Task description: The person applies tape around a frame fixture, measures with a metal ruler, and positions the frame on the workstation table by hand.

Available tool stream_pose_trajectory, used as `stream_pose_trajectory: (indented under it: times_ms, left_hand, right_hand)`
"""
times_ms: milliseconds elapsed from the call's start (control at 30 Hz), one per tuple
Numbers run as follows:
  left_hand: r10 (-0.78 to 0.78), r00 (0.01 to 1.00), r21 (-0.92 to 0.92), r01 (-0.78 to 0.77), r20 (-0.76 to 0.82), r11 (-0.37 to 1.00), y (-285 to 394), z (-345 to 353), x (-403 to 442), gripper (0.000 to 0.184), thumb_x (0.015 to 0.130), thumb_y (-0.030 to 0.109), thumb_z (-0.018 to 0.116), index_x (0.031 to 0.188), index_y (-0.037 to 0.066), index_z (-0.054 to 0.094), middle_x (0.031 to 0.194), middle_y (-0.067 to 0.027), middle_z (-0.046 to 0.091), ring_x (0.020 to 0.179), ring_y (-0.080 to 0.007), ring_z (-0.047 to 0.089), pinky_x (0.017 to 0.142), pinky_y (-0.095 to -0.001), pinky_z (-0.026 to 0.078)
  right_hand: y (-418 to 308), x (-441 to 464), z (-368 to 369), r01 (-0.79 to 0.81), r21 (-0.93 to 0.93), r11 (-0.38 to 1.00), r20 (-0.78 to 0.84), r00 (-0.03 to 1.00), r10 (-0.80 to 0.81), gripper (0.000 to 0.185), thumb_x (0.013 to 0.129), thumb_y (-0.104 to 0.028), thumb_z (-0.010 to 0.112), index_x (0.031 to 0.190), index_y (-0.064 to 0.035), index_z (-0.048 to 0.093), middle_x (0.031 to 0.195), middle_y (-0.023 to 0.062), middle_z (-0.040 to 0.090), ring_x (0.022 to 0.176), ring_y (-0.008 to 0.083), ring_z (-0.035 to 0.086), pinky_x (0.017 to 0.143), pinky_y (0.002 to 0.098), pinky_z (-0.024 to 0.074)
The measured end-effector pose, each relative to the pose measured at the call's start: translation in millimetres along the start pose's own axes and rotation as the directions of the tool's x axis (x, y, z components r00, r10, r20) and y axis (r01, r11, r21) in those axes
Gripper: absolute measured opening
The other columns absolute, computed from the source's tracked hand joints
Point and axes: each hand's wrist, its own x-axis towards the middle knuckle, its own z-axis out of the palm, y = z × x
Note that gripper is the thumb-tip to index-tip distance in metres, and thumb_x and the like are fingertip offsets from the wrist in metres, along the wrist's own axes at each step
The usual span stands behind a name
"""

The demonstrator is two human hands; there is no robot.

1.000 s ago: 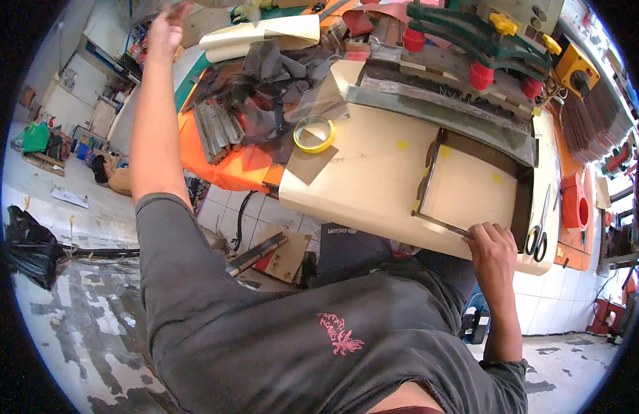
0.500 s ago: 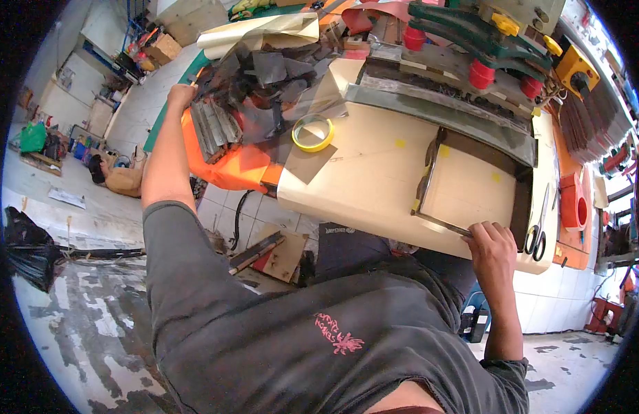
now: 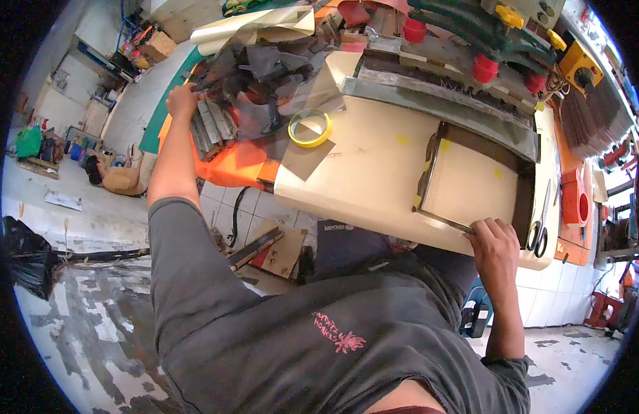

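My right hand [image 3: 497, 243] is closed over the near edge of a dark, thin-walled rectangular frame [image 3: 428, 165], close to its near right corner. The frame lies on a cream board [image 3: 361, 165], which shows inside it. My left hand [image 3: 181, 102] reaches far left, beside a stack of grey strips [image 3: 212, 127] and a heap of dark sheet scraps [image 3: 267, 62]. Its fingers look closed, but what they hold is too small to make out. A yellow tape roll [image 3: 310, 129] lies on the board, partly over a grey-brown piece [image 3: 312, 162]. Black-handled scissors [image 3: 538, 234] lie right of the frame.
A green press machine [image 3: 464, 31] with red cylindrical parts stands behind the board, with a yellow control box [image 3: 579, 69] to its right. Cream rolls [image 3: 254, 31] lie at the back left. A person [image 3: 122, 176] is on the floor at far left.
My left hand has shifted slightly down and left beside the heap of scraps. My right hand stays on the frame edge. The whole view has shifted slightly.
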Motion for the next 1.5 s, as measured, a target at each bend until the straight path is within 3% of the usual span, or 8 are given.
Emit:
stream_pose_trajectory:
  times_ms: [367,567,667,933,1067,1133,1300,1500]
  left_hand:
    - [0.119,0.993,-0.287,-0.119,-0.017,0.95,-1,25,29,0.04,0.096,0.048,0.071,0.127,0.025,0.078,0.121,-0.0125,0.079,0.117,-0.0338,0.072,0.098,-0.0474,0.054]
    - [-0.154,0.988,-0.543,0.138,0.015,0.828,-11,13,53,0.036,0.097,0.037,0.074,0.124,0.014,0.077,0.118,-0.013,0.08,0.113,-0.0262,0.075,0.091,-0.0376,0.056]
    - [-0.121,0.963,-0.646,-0.067,-0.242,0.761,-32,-1,63,0.04,0.098,0.033,0.075,0.13,0.01,0.073,0.122,-0.0112,0.08,0.116,-0.0216,0.075,0.096,-0.035,0.055]
    - [-0.186,0.82,-0.828,-0.483,-0.542,0.284,-3,-139,66,0.042,0.1,0.026,0.076,0.136,0.005,0.07,0.133,-0.013,0.076,0.124,-0.0181,0.071,0.106,-0.0307,0.05]
    - [-0.148,0.851,-0.828,-0.427,-0.504,0.363,29,-199,53,0.039,0.1,0.021,0.076,0.135,0.003,0.071,0.13,-0.0111,0.077,0.119,-0.0157,0.071,0.105,-0.0278,0.05]
    - [-0.062,0.89,-0.89,-0.454,-0.451,-0.049,39,-205,70,0.036,0.099,0.014,0.075,0.133,0.0,0.073,0.122,-0.0093,0.078,0.113,-0.0149,0.071,0.103,-0.0272,0.051]
    - [0.029,0.919,-0.834,-0.343,-0.393,-0.433,59,-215,50,0.043,0.104,0.012,0.055,0.142,-0.008,0.062,0.146,-0.0153,0.064,0.136,-0.0227,0.059,0.117,-0.0348,0.046]
    - [0.112,0.975,-0.905,-0.13,-0.19,-0.405,51,-167,11,0.046,0.103,0.027,0.053,0.13,-0.005,0.07,0.127,-0.014,0.074,0.123,-0.0238,0.066,0.112,-0.0388,0.048]
  right_hand:
    - [1,0,0,-0.02,0.018,1.0,0.03,0.999,0.019,0.019,0.087,-0.014,0.078,0.091,-0.0049,0.062,0.086,0.0103,0.064,0.086,0.0323,0.063,0.08,0.0454,0.0479]
    - [1,-1,0,-0.022,0.012,1.0,0.019,1.0,0.022,0.018,0.087,-0.013,0.078,0.091,-0.0054,0.062,0.086,0.0097,0.065,0.087,0.0319,0.064,0.08,0.0454,0.0485]
    - [1,0,1,0.01,-0.01,1.0,0.001,1.0,-0.01,0.018,0.088,-0.018,0.077,0.091,-0.0087,0.062,0.085,0.0076,0.062,0.085,0.0295,0.064,0.078,0.0448,0.0494]
    - [2,-2,2,0.006,0.015,1.0,-0.014,1.0,-0.006,0.019,0.087,-0.017,0.078,0.091,-0.0081,0.062,0.085,0.0078,0.062,0.085,0.0299,0.064,0.079,0.0451,0.0496]
    - [1,-1,1,0.0,0.009,1.0,-0.011,1.0,0.0,0.019,0.087,-0.017,0.078,0.091,-0.0082,0.062,0.086,0.0078,0.062,0.086,0.0298,0.064,0.079,0.0451,0.0496]
    - [2,-1,2,-0.001,0.005,1.0,-0.008,1.0,0.001,0.019,0.087,-0.018,0.078,0.091,-0.0085,0.062,0.085,0.008,0.062,0.085,0.0296,0.064,0.079,0.0451,0.0495]
    - [5,-2,5,0.021,0.004,1.0,-0.031,0.999,-0.02,0.018,0.088,-0.018,0.077,0.09,-0.0096,0.061,0.084,0.0074,0.061,0.085,0.0292,0.064,0.078,0.0449,0.0495]
    - [4,-3,4,0.014,-0.001,1.0,-0.037,0.999,-0.014,0.019,0.088,-0.02,0.076,0.09,-0.0104,0.06,0.084,0.0066,0.061,0.084,0.0289,0.064,0.077,0.0448,0.0496]
